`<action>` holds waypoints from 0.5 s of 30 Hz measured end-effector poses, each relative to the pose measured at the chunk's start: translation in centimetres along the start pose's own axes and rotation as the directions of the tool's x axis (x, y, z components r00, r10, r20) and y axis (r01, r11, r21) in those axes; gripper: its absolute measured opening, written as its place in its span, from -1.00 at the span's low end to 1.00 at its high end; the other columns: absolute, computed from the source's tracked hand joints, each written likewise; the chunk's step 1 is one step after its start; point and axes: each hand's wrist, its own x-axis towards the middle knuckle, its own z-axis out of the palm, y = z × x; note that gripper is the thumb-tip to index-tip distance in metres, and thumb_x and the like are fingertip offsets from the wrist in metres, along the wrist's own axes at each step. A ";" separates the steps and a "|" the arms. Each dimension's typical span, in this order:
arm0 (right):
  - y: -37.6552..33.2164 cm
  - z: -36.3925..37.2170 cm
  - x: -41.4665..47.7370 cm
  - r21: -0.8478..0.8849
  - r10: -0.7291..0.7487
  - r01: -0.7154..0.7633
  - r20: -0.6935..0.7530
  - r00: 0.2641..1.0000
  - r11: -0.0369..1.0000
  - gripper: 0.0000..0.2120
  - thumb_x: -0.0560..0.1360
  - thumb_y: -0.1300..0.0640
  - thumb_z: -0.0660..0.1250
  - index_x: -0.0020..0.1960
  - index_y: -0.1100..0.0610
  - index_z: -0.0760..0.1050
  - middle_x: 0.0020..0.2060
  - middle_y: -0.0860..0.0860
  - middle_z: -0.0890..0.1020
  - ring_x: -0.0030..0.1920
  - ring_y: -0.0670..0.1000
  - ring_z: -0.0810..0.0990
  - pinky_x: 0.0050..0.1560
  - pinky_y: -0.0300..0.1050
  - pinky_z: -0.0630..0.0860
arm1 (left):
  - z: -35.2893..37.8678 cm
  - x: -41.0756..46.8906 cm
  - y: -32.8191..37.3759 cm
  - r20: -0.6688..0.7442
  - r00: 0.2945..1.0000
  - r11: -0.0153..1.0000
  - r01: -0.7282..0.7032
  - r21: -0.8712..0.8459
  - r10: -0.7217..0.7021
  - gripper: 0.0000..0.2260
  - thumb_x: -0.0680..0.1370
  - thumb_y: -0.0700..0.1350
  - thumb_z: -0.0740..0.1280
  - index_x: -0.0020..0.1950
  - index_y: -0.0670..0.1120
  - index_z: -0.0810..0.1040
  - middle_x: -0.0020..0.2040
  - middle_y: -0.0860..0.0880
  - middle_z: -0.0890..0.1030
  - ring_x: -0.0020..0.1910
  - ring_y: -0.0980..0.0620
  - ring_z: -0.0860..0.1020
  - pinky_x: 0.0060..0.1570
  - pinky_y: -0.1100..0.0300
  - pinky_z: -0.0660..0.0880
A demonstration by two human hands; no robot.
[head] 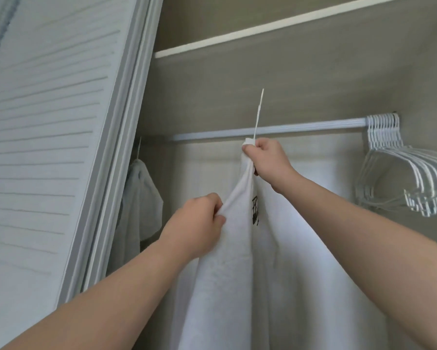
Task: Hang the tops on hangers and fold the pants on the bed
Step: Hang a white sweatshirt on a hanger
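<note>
Gripping the white top [237, 274] at its neck, my right hand [265, 160] has its fingers curled tight round cloth and hanger, the hanger hook [259, 112] standing upright across the closet rod [313, 125] right behind it, while my left hand [199, 223] pinches the shoulder lower down.

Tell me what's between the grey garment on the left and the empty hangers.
Head view: the white top, gripped by the left hand and right hand; the rod is otherwise bare.

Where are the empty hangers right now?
Head view: the empty hangers hang bunched at the far right end of the rod, right of the right hand.
</note>
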 end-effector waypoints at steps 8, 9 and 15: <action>4.4 -0.4 6.4 0.004 0.052 -0.053 0.058 0.997 0.999 -0.85 0.55 0.19 0.31 -0.18 0.19 0.43 -0.33 0.13 0.44 -0.35 0.06 0.42 -0.34 -0.14 0.35 | 2.5 6.1 0.3 -0.011 1.000 0.996 0.030 0.080 -0.029 -0.95 0.59 -0.07 0.26 -0.01 -0.02 0.49 -0.06 0.00 0.59 -0.02 -0.09 0.56 -0.04 0.00 0.54; 4.9 -0.4 6.5 0.011 0.069 -0.070 0.067 0.995 0.998 -0.84 0.55 0.20 0.30 -0.19 0.19 0.42 -0.34 0.12 0.43 -0.36 0.05 0.40 -0.36 -0.16 0.34 | 3.0 6.4 0.3 -0.004 0.999 0.996 0.033 0.084 -0.033 -0.95 0.59 -0.07 0.25 -0.02 -0.01 0.48 -0.07 0.00 0.58 -0.03 -0.09 0.55 -0.06 0.01 0.54; 7.5 0.5 6.3 0.078 0.136 -0.148 0.135 0.981 0.986 -0.76 0.55 0.21 0.30 -0.26 0.14 0.33 -0.31 0.12 0.39 -0.34 0.07 0.37 -0.30 -0.12 0.33 | 4.8 6.9 -0.5 0.037 0.999 0.988 0.021 0.154 -0.027 -0.95 0.59 -0.07 0.24 -0.02 -0.02 0.46 -0.08 0.00 0.56 -0.07 -0.09 0.54 -0.10 0.03 0.53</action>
